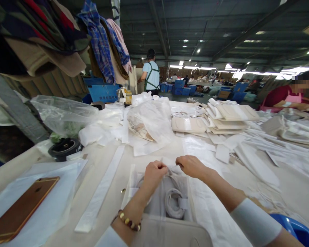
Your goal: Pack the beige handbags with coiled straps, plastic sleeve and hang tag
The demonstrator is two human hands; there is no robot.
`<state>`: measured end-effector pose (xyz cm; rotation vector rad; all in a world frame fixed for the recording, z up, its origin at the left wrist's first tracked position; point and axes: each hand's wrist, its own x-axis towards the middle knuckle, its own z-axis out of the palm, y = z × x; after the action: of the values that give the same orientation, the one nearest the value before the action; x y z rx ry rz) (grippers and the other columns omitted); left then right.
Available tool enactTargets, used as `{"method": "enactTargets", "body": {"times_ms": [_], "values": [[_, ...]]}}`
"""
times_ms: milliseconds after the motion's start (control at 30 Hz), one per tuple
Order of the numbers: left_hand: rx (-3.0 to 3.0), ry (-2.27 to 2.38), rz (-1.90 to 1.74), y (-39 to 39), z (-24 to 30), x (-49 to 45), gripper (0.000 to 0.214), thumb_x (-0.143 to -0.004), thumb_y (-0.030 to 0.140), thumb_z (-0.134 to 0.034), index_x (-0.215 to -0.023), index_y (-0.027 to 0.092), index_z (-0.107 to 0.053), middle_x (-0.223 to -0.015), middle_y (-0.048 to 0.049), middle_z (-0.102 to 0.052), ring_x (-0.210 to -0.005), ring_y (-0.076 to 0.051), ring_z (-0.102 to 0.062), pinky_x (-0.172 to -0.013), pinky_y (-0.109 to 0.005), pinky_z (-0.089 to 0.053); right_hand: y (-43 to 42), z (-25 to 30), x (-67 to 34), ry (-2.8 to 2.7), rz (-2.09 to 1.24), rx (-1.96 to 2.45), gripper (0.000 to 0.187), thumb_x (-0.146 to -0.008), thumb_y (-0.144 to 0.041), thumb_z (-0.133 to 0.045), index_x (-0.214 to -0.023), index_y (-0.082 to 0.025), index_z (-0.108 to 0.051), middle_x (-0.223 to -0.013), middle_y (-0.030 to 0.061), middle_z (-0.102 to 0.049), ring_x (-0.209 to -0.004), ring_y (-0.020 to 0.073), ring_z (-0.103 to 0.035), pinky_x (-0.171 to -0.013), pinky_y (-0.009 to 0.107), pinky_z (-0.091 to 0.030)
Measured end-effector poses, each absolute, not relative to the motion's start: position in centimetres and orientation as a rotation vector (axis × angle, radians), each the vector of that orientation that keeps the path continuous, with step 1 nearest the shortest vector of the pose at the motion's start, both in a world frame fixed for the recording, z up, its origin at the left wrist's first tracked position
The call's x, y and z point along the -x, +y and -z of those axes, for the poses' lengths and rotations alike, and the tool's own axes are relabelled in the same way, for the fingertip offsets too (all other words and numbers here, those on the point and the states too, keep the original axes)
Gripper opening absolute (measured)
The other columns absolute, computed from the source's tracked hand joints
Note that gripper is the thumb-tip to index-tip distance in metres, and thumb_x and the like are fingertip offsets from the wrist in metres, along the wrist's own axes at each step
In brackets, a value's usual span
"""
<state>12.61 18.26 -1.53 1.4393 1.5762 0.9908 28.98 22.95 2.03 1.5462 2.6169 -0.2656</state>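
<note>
A beige handbag lies in front of me with its top side toward the far end. Clear plastic covers part of it, with shiny streaks. On the bag rests a coiled pale strap, bound with a white wrap. Just beyond the coil, my left hand is closed in a pinch at the far edge of the plastic. My right hand is also pinched, slightly right of the left, at the same edge. The exact bit between the fingers is too small to make out.
A brown phone lies on white sheets at left, near a white strip and a black tape roll. Crumpled plastic bags sit ahead. Stacked beige bags stand back right. A blue container is at lower right. Co-workers are farther off.
</note>
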Motion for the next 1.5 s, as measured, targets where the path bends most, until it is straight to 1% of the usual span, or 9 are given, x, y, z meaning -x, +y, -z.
{"method": "enactTargets", "body": {"times_ms": [200,400,533,633,833,1100,1200,1333,1500], "values": [[-1.0,1.241,-1.227,18.0,2.0,-12.1,0.014,-0.055,0.028,-0.063,-0.053,0.014,-0.06,-0.053,0.0007,-0.059,-0.057,-0.012,-0.05,-0.065,-0.025,-0.039,22.6,-4.0,-29.2,2.629,0.606,-1.825,0.026,-0.069,-0.009,-0.058,-0.093,-0.015,-0.067,-0.083,0.0128,-0.069,-0.089,0.0307,-0.062,-0.075,0.037,-0.041],[-0.739,0.963,-1.336,17.3,1.3,-11.7,0.027,-0.049,0.035,-0.069,-0.065,0.013,-0.067,-0.059,-0.0022,-0.062,-0.06,-0.013,-0.055,-0.065,-0.028,-0.044,21.2,-4.0,-28.1,2.401,1.673,-1.943,0.018,-0.067,-0.028,-0.056,-0.077,-0.015,-0.063,-0.07,0.0075,-0.068,-0.065,0.0205,-0.064,-0.062,0.032,-0.049],[-0.68,0.885,-1.347,16.7,0.9,-11.2,0.032,-0.048,0.026,-0.068,-0.076,0.012,-0.072,-0.065,-0.0048,-0.067,-0.056,-0.013,-0.058,-0.055,-0.024,-0.04,19.7,-3.4,-27.8,2.202,2.312,-1.79,0.033,-0.061,-0.042,-0.053,-0.08,-0.016,-0.062,-0.084,0.0109,-0.071,-0.082,0.0218,-0.068,-0.079,0.036,-0.053],[-0.676,0.871,-1.368,16.2,1.0,-11.0,0.032,-0.045,0.018,-0.072,-0.077,0.013,-0.074,-0.067,-0.0039,-0.068,-0.05,-0.009,-0.056,-0.05,-0.02,-0.036,19.0,-2.9,-27.8,2.159,2.529,-1.739,0.041,-0.052,-0.041,-0.065,-0.085,-0.016,-0.064,-0.088,0.0091,-0.071,-0.089,0.0221,-0.067,-0.086,0.035,-0.05],[-0.696,0.82,-1.392,15.8,1.2,-11.2,0.047,-0.044,0.021,-0.08,-0.09,0.013,-0.073,-0.059,-0.003,-0.067,-0.049,-0.011,-0.057,-0.048,-0.02,-0.036,18.8,-1.4,-26.9,2.293,2.377,-1.898,0.041,-0.065,-0.048,-0.064,-0.091,-0.016,-0.067,-0.074,0.0035,-0.069,-0.065,0.0133,-0.064,-0.064,0.027,-0.05],[-0.68,0.919,-1.516,16.2,1.5,-11.7,0.035,-0.046,0.028,-0.077,-0.078,0.014,-0.07,-0.05,0.002,-0.062,-0.039,-0.009,-0.051,-0.04,-0.019,-0.032,18.6,-1.3,-24.7,2.61,1.847,-1.903,0.017,-0.072,-0.031,-0.056,-0.061,-0.019,-0.059,-0.05,-0.0049,-0.054,-0.044,0.0101,-0.051,-0.046,0.023,-0.039],[-0.708,1.002,-1.532,16.4,1.5,-11.7,0.029,-0.048,0.032,-0.076,-0.069,0.014,-0.067,-0.048,0.0028,-0.059,-0.036,-0.007,-0.047,-0.038,-0.019,-0.031,18.4,-1.0,-24.2,2.733,1.686,-2.002,0.014,-0.066,-0.03,-0.065,-0.068,-0.021,-0.055,-0.053,-0.0072,-0.052,-0.048,0.01,-0.048,-0.05,0.024,-0.037],[-0.829,1.119,-1.546,16.7,1.7,-11.4,0.021,-0.052,0.032,-0.071,-0.06,0.015,-0.064,-0.049,0.0028,-0.058,-0.04,-0.008,-0.047,-0.042,-0.02,-0.038,18.4,-0.4,-24.0,2.728,1.765,-2.047,0.036,-0.058,-0.034,-0.073,-0.083,-0.022,-0.05,-0.058,-0.0077,-0.054,-0.056,0.0129,-0.052,-0.053,0.024,-0.041],[-1.092,1.29,-1.589,16.1,1.9,-11.0,0.009,-0.062,0.027,-0.062,-0.062,0.018,-0.064,-0.056,0.0021,-0.061,-0.046,-0.01,-0.051,-0.048,-0.021,-0.041,19.2,0.6,-25.5,2.599,2.054,-2.14,0.042,-0.079,-0.053,-0.042,-0.102,-0.018,-0.046,-0.067,-0.0006,-0.059,-0.057,0.015,-0.059,-0.055,0.029,-0.048]]}}
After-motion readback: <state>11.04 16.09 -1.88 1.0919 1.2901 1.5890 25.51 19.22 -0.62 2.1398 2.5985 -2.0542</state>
